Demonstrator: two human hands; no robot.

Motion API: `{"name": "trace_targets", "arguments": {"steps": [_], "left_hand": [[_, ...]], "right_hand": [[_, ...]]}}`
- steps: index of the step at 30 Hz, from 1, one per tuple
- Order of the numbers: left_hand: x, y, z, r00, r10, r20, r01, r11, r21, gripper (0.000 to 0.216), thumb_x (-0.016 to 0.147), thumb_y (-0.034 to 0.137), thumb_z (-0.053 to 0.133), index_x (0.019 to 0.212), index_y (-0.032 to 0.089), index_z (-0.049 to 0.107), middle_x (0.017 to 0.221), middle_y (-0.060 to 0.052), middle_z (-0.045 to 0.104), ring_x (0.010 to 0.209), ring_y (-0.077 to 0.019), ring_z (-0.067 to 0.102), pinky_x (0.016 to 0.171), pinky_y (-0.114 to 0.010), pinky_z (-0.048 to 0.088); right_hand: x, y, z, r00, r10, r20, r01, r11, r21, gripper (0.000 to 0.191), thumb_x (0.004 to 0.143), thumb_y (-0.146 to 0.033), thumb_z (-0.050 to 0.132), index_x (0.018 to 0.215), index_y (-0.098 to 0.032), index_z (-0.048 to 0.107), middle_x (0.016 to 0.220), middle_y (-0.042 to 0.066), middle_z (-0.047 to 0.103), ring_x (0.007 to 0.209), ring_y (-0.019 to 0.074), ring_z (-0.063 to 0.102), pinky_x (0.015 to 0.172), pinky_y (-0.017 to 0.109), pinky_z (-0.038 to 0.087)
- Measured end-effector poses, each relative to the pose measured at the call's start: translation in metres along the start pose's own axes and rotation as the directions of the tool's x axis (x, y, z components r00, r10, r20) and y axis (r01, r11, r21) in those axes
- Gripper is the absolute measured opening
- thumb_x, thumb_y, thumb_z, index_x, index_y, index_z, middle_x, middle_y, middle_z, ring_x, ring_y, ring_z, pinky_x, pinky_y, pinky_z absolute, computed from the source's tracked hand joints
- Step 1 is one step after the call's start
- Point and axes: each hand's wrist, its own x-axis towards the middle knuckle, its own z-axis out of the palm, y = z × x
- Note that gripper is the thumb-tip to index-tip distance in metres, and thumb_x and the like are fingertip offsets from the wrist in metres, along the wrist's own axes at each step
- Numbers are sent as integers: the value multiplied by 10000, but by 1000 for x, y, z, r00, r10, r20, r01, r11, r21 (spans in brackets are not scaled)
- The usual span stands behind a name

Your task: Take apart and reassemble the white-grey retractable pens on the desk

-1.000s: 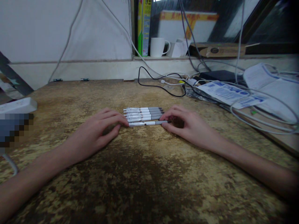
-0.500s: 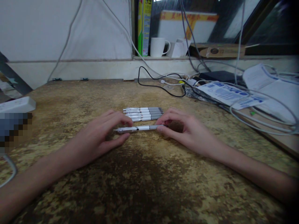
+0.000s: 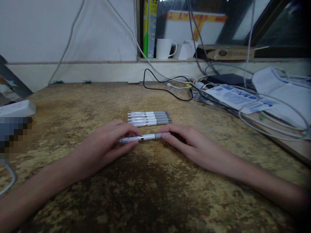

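Observation:
Between my hands is a white pen (image 3: 148,137) with a grey grip and a clear end, lying crosswise just above or on the worn table. My left hand (image 3: 107,142) closes thumb and fingers around its clear left end. At the grey right end, my right hand (image 3: 189,142) pinches the pen, hiding its tip. Just beyond, several matching pens (image 3: 149,118) lie side by side in a row, their grey grips all to the right.
The worn wooden table (image 3: 150,194) spans the view. Tangled cables (image 3: 170,87) and papers (image 3: 240,97) crowd the right side. A white power strip (image 3: 19,108) sits at the left edge. On the ledge stands a white mug (image 3: 164,49).
The pen has come slightly nearer to me and its left end has dropped lower. My right hand has moved nearer too; the row of pens has stayed put.

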Motion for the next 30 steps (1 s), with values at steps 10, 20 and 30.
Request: {"name": "trace_targets", "arguments": {"steps": [10,20,30], "left_hand": [[1,6,1,997,-57,48,62,993,-105,150,1063,304,556,1137,248,675,1046,4,732,928,-170,674,806,-266,479],[4,14,3,950,-272,155,313,857,-410,264,1059,411,559,951,203,680,739,23,658,634,-125,595,579,-229,436],[5,17,7,927,-295,233,376,734,-566,350,1066,453,523,861,181,603,692,23,575,576,-103,505,500,-212,392]], "right_hand": [[-2,0,2,995,-93,36,98,982,-164,363,1124,-377,323,899,-206,552,877,50,627,828,201,572,789,347,447],[-3,-3,-1,956,-293,-6,248,818,-519,251,1092,-177,390,886,-193,533,824,55,598,799,214,517,738,341,342],[-8,-12,-7,926,-377,33,308,701,-643,246,1102,-187,380,907,-190,530,867,77,611,860,233,515,772,359,331]]}}
